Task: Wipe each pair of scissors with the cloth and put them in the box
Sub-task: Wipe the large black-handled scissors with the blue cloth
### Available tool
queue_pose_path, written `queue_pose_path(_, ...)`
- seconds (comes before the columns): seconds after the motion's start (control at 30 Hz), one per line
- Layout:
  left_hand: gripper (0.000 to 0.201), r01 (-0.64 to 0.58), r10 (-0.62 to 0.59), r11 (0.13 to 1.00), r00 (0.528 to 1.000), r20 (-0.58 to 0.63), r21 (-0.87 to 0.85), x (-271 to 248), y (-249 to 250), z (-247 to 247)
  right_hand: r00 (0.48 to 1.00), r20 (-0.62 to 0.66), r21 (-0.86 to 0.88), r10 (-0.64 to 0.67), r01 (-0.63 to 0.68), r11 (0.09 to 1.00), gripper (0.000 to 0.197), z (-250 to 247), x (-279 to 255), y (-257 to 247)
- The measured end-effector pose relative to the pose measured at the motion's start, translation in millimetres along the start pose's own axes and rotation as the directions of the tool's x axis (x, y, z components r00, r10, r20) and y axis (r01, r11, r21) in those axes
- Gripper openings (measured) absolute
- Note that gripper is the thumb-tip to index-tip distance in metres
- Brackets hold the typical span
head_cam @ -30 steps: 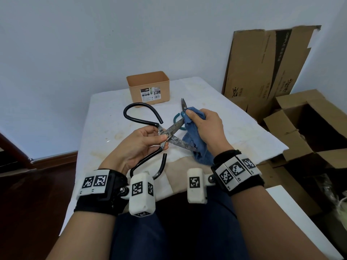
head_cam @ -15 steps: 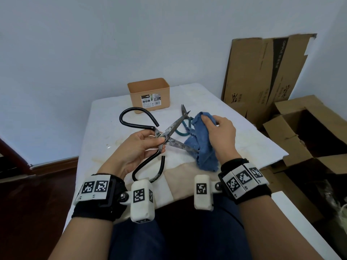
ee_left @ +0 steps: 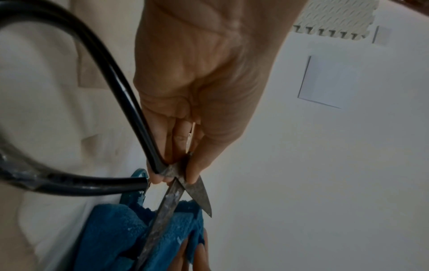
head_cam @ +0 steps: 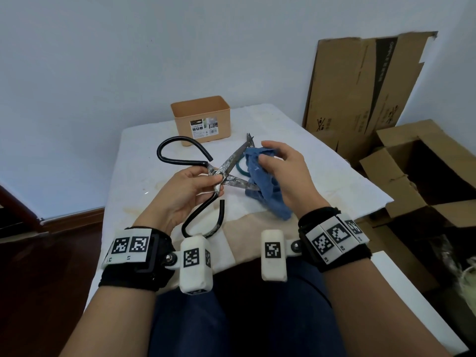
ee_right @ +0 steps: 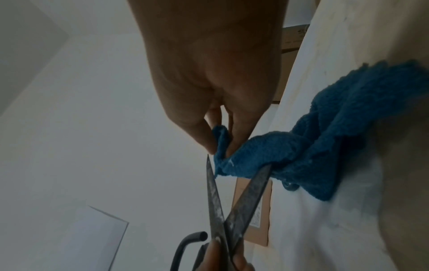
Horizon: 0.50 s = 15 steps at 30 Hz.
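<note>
Large scissors (head_cam: 226, 171) with black loop handles and worn metal blades are held above the table with the blades spread apart. My left hand (head_cam: 190, 191) pinches them at the pivot (ee_left: 176, 170). My right hand (head_cam: 280, 171) pinches a blue cloth (head_cam: 262, 181) just right of the blades, and the lower blade tip reaches the cloth (ee_right: 290, 155). A second pair of scissors with teal handles (head_cam: 240, 168) lies on the table behind the cloth, mostly hidden. The orange box (head_cam: 202, 119) stands at the far side of the table.
The table (head_cam: 334, 181) has a white cover with a beige patch near me. Flattened cardboard (head_cam: 365, 88) leans on the wall at the right, and an open cardboard box (head_cam: 422, 176) sits on the floor beside the table. Dark floor lies to the left.
My right hand has drawn the cloth off the upper blade and to the right, then turned it in the fingers. The left hand keeps the scissors in the same hold, with the blades still spread.
</note>
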<state>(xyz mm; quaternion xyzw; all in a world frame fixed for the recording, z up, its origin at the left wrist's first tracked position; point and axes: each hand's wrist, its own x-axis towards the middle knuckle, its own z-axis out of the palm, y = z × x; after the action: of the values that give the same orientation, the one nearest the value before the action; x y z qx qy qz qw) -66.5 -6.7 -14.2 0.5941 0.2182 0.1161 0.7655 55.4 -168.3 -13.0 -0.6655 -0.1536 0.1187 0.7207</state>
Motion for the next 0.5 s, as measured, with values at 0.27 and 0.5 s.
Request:
queue_pose_path(0.27, 0.012, -0.004, 0.004, 0.999, 1.0, -0.007, 0.034, 1.7, -1.3, 2.0, 0.997, 0.068, 0.115, 0.041, -0.049, 0.992, 0.013, 9.3, -1.4, 6.1)
queue_pose_path(0.5, 0.014, -0.011, 0.011, 0.999, 1.0, -0.002, 0.042, 4.0, -1.3, 1.7, 0.99, 0.104, 0.169, 0.091, -0.108, 0.98, 0.032, 10.5, 2.3, 8.6)
